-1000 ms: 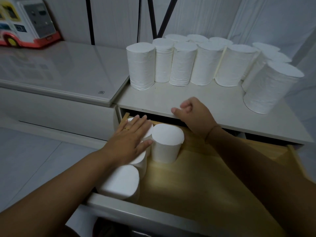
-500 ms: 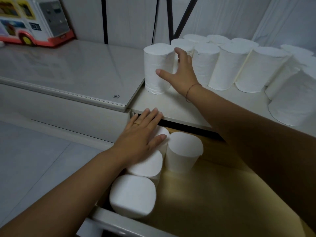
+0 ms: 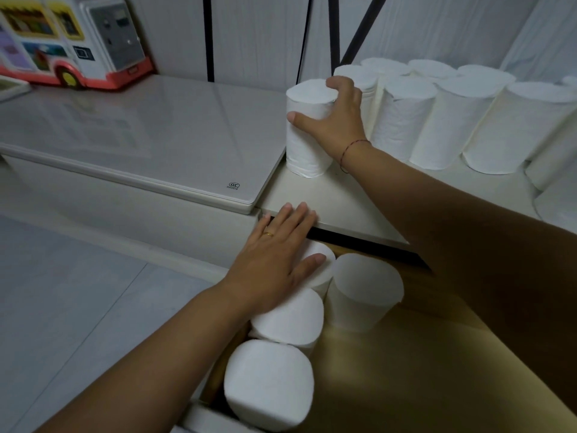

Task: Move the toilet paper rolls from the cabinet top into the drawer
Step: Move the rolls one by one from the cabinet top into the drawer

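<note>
I read only a small "CCC" mark point(image 3: 234, 185) on the glass top, and I see my right hand point(image 3: 335, 120) wrapped around the leftmost toilet paper roll point(image 3: 304, 145) on the worktop point(image 3: 327, 201), while my left hand point(image 3: 274, 264) lies flat and spread on rolls in the drawer point(image 3: 437, 370), one partly hidden.

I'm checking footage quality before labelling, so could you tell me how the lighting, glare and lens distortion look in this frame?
Head view: dim, with a cool cast. The glass top carries soft reflections, no harsh glare. The drawer floor glows warm yellow, darkening under the right forearm. Wide-angle distortion makes the rolls at the right edge lean outward. The right hand on the end roll and the left hand look sharp.
</note>
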The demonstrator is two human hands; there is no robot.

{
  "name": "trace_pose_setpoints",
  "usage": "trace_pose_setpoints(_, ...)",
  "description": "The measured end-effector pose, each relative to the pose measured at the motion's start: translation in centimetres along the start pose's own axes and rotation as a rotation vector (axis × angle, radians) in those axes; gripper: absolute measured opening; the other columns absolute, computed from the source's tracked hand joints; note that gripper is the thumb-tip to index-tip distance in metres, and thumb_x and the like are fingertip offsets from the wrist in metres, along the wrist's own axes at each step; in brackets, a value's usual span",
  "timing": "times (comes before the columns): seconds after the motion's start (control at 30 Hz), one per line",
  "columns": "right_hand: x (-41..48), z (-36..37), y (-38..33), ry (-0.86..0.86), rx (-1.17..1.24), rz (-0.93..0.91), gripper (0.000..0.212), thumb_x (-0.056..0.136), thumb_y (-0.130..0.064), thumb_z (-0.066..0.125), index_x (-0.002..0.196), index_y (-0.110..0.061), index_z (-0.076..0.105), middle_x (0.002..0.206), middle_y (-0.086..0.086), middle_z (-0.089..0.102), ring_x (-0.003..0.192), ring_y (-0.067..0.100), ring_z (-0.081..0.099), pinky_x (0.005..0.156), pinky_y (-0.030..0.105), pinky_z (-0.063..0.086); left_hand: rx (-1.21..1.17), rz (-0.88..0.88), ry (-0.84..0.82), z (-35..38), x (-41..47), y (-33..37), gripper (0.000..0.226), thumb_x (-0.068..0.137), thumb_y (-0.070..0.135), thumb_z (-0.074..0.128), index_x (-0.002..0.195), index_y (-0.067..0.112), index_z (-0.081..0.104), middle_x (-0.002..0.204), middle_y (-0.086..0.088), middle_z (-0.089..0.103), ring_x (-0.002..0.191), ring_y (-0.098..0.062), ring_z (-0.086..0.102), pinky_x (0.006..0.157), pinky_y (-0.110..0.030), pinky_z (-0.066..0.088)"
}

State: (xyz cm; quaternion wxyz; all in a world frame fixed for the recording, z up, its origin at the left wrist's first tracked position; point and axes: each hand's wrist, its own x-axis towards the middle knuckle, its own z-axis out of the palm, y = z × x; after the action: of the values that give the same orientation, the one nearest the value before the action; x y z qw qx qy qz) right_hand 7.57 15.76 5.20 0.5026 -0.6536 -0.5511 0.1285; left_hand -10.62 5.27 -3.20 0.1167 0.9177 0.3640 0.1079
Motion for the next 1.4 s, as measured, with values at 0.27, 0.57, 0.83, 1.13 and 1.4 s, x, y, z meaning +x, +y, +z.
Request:
trace_pose_setpoints(0.27, -0.7, -0.9, -0.4, 0.014, 0.027, 0.01, 0.061, 0.068, -0.033, 0.078, 0.106, -0.022, 0.031, 0.125, 0.003, 0.039, 0.106, 0.013, 0.039, 0.088, 0.021, 0.036, -0.001, 0.017, -0.015, 0.3, -0.4, 0.2, 0.07, 0.092, 0.061, 0.017, 0.151, 0.029, -0.003, 0.16, 0.011, -0.009, 0.144, -0.004, -0.016, 0.119, -0.03, -0.009)
trace_pose_setpoints(0.57, -7.6, -5.6, -0.2, 0.018, -0.02, -0.061, 0.069, 0.069, -0.034, 0.077, 0.122, -0.016, 0.037, 0.123, 0.001, 0.039, 0.111, 0.012, 0.036, 0.084, 0.009, 0.033, 0.067, 0.068, -0.098, 1.2, -1.1, 1.7, 0.075, 0.089, 0.063, 0.011, 0.152, 0.025, 0.001, 0.161, 0.005, -0.006, 0.146, -0.009, -0.014, 0.119, -0.034, -0.011)
trace_pose_setpoints(0.83, -8.5, -9.7, 0.3, -0.175, -0.052, 0.025, 0.122, 0.054, -0.051, 0.084, 0.147, -0.029, 0.008, 0.15, 0.004, 0.019, 0.135, 0.02, 0.025, 0.11, 0.034, 0.022, 0.106, 0.081, -0.125, 1.5, -1.5, 3.2, 0.069, 0.096, 0.057, 0.024, 0.152, 0.024, 0.002, 0.161, 0.004, -0.008, 0.146, -0.011, -0.014, 0.111, -0.025, -0.02)
trace_pose_setpoints(1.13, -6.4, -11.5, 2.5, -0.5, 0.464, 0.202, 0.108, 0.061, -0.01, 0.084, 0.147, -0.014, 0.019, 0.145, 0.006, 0.038, 0.132, 0.019, 0.04, 0.112, 0.035, 0.033, 0.119, 0.071, -0.134, 1.4, -1.6, 3.2, 0.068, 0.096, 0.056, 0.025, 0.152, 0.023, 0.004, 0.161, 0.004, -0.007, 0.146, -0.011, -0.013, 0.113, -0.027, -0.017)
trace_pose_setpoints(1.4, -6.2, -9.3, 2.4, -0.339, 0.304, 0.138, 0.072, 0.069, -0.016, 0.081, 0.129, -0.016, 0.043, 0.12, 0.007, 0.052, 0.111, 0.017, 0.051, 0.107, 0.034, 0.041, 0.101, 0.061, -0.133, 1.5, -1.5, 3.0, 0.068, 0.097, 0.056, 0.025, 0.153, 0.023, 0.004, 0.161, 0.004, -0.006, 0.146, -0.011, -0.013, 0.113, -0.027, -0.016)
